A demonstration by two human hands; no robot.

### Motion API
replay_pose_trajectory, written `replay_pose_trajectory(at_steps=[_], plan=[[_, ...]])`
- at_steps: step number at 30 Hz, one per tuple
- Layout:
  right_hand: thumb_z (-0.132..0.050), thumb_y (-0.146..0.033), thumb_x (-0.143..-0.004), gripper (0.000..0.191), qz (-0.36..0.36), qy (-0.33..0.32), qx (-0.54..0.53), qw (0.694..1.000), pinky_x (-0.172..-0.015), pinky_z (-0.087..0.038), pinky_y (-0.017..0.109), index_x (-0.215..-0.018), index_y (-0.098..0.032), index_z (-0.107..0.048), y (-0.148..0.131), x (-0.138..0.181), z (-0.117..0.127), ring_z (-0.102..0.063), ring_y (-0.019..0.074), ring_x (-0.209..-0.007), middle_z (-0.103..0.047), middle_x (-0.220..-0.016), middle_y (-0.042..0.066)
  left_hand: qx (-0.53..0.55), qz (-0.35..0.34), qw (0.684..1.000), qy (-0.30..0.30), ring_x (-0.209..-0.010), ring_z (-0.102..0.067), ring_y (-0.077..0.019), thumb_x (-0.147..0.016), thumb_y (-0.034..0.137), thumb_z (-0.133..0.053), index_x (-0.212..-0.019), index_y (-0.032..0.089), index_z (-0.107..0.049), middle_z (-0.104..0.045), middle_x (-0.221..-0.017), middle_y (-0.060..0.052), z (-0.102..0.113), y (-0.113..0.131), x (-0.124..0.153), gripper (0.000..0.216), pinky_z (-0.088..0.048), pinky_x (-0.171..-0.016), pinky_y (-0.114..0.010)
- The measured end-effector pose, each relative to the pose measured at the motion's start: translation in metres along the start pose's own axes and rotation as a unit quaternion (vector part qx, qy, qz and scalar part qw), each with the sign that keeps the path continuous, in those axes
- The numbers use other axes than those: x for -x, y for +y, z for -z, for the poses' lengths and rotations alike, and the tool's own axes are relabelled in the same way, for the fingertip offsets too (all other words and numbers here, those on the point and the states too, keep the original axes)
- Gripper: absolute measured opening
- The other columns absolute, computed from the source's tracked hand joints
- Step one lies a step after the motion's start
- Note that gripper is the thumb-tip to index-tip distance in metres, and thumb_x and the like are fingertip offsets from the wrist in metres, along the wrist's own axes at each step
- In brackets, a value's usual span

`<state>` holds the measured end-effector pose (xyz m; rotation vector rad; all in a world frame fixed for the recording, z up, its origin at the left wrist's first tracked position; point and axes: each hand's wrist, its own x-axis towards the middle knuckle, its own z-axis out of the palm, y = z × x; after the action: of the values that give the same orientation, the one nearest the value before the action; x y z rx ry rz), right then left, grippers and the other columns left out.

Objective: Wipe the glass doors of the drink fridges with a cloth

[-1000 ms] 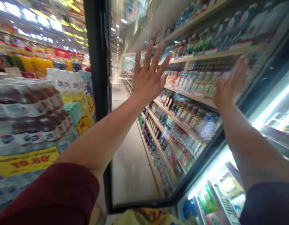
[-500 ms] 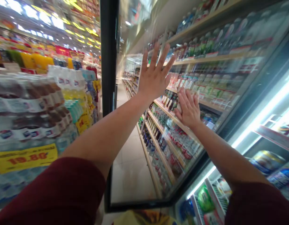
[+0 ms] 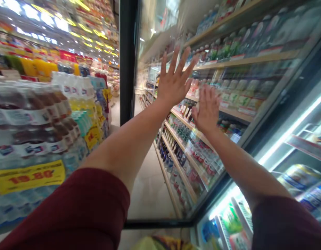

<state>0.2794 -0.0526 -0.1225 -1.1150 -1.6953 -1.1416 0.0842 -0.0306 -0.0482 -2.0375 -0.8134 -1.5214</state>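
Note:
A glass cooler door (image 3: 128, 62) with a black frame stands ajar in front of me. My left hand (image 3: 172, 85) is spread against the upper middle of the glass, fingers apart and holding nothing visible. Lower and to the right, my right hand (image 3: 207, 111) lies flat on the same pane with its fingers stretched upward, slightly blurred. What may lie under the right palm is hidden. Shelves of bottles (image 3: 241, 93) show in the glass behind both hands.
To the right is the lit cooler interior with packs of cans (image 3: 299, 175) on its racks. Stacked shrink-wrapped bottles (image 3: 32, 114) with a yellow price sign (image 3: 30, 176) stand on the left. Something yellow (image 3: 160, 242) sits low below the door.
My right hand has moved slightly up the glass, its fingers now more upright. The door's left edge appears farther right in view. The left hand stays spread on the pane.

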Motion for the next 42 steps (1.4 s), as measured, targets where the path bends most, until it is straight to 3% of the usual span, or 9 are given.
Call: replay_pose_trajectory(at_steps=[4, 8, 11, 16, 20, 28, 34, 39, 42], plan=[[-0.035, -0.051, -0.098, 0.068, 0.086, -0.069, 0.008, 0.994, -0.127, -0.019, 0.057, -0.161, -0.027, -0.023, 0.018, -0.001, 0.004, -0.023, 0.0257, -0.155, -0.031, -0.164, 0.003, 0.003, 0.004, 1.000, -0.005, -0.154, 0.015, -0.0061, -0.090, 0.041, -0.045, -0.154, 0.036, -0.032, -0.010, -0.165, 0.019, -0.004, -0.006, -0.002, 0.066, 0.022, -0.126, -0.046], [-0.029, -0.048, -0.100, 0.070, -0.103, 0.028, 0.034, 0.994, -0.125, -0.015, 0.060, -0.161, -0.016, -0.020, 0.073, -0.045, 0.018, -0.017, 0.0305, -0.156, -0.022, -0.167, 0.009, -0.012, 0.003, 1.000, -0.009, -0.153, 0.017, -0.0075, -0.090, 0.042, -0.048, -0.154, 0.034, -0.031, -0.007, -0.165, 0.018, -0.011, -0.013, -0.005, 0.067, 0.024, -0.124, -0.047], [-0.019, -0.049, -0.102, 0.071, -0.214, 0.063, 0.034, 0.974, -0.123, -0.011, 0.065, -0.162, -0.012, -0.012, 0.079, -0.069, 0.020, -0.009, 0.0335, -0.156, -0.013, -0.169, 0.011, -0.037, 0.013, 0.999, -0.023, -0.155, 0.013, -0.0135, -0.090, 0.042, -0.050, -0.155, 0.035, -0.029, -0.004, -0.166, 0.016, -0.011, -0.013, -0.006, 0.068, 0.021, -0.125, -0.049], [-0.022, -0.052, -0.101, 0.070, -0.073, -0.009, 0.013, 0.997, -0.128, -0.003, 0.057, -0.162, -0.019, -0.013, 0.034, -0.065, 0.007, -0.006, 0.0278, -0.157, -0.013, -0.169, 0.000, -0.015, 0.020, 1.000, -0.016, -0.157, 0.003, -0.0203, -0.091, 0.049, -0.046, -0.155, 0.037, -0.035, -0.010, -0.165, 0.015, -0.007, -0.011, -0.004, 0.066, 0.016, -0.128, -0.047], [-0.030, -0.054, -0.099, 0.067, 0.036, -0.051, 0.011, 0.998, -0.131, -0.005, 0.050, -0.161, -0.032, -0.015, 0.039, -0.080, 0.014, -0.010, 0.0215, -0.158, -0.015, -0.168, -0.010, 0.024, 0.015, 1.000, 0.002, -0.157, 0.001, -0.0196, -0.087, 0.054, -0.045, -0.152, 0.041, -0.039, -0.016, -0.162, 0.020, -0.009, -0.016, -0.004, 0.066, 0.015, -0.129, -0.045], [-0.023, -0.041, -0.105, 0.066, -0.167, 0.046, 0.050, 0.984, -0.125, -0.011, 0.061, -0.159, -0.004, -0.016, 0.051, -0.141, 0.028, -0.012, 0.0350, -0.155, -0.017, -0.168, 0.013, -0.049, 0.017, 0.999, -0.018, -0.151, 0.025, -0.0067, -0.088, 0.066, -0.040, -0.156, 0.032, -0.030, -0.016, -0.163, 0.021, -0.021, -0.026, -0.008, 0.077, 0.024, -0.126, -0.044], [-0.015, -0.053, -0.102, 0.068, -0.049, 0.038, 0.017, 0.998, -0.129, -0.012, 0.056, -0.160, -0.017, -0.021, 0.025, -0.118, 0.014, -0.017, 0.0279, -0.156, -0.023, -0.167, -0.001, -0.073, 0.000, 0.997, -0.011, -0.156, 0.010, -0.0150, -0.094, 0.056, -0.036, -0.158, 0.035, -0.028, -0.007, -0.165, 0.020, -0.020, -0.027, -0.005, 0.068, 0.015, -0.128, -0.047], [-0.026, -0.053, -0.101, 0.068, 0.056, -0.018, 0.002, 0.998, -0.130, -0.011, 0.055, -0.160, -0.019, -0.020, 0.057, -0.099, 0.028, -0.014, 0.0260, -0.156, -0.019, -0.168, -0.004, -0.053, 0.014, 0.998, -0.016, -0.155, 0.015, -0.0126, -0.090, 0.056, -0.044, -0.156, 0.035, -0.029, -0.004, -0.164, 0.023, -0.022, -0.032, -0.010, 0.071, 0.020, -0.127, -0.045], [-0.027, -0.052, -0.102, 0.067, 0.025, 0.008, 0.019, 0.999, -0.128, -0.013, 0.056, -0.159, -0.017, -0.021, 0.082, -0.097, 0.034, -0.017, 0.0273, -0.156, -0.021, -0.168, 0.000, -0.046, 0.018, 0.998, -0.027, -0.154, 0.019, -0.0089, -0.090, 0.062, -0.038, -0.156, 0.037, -0.028, -0.007, -0.163, 0.025, -0.017, -0.027, -0.008, 0.072, 0.022, -0.127, -0.043]])
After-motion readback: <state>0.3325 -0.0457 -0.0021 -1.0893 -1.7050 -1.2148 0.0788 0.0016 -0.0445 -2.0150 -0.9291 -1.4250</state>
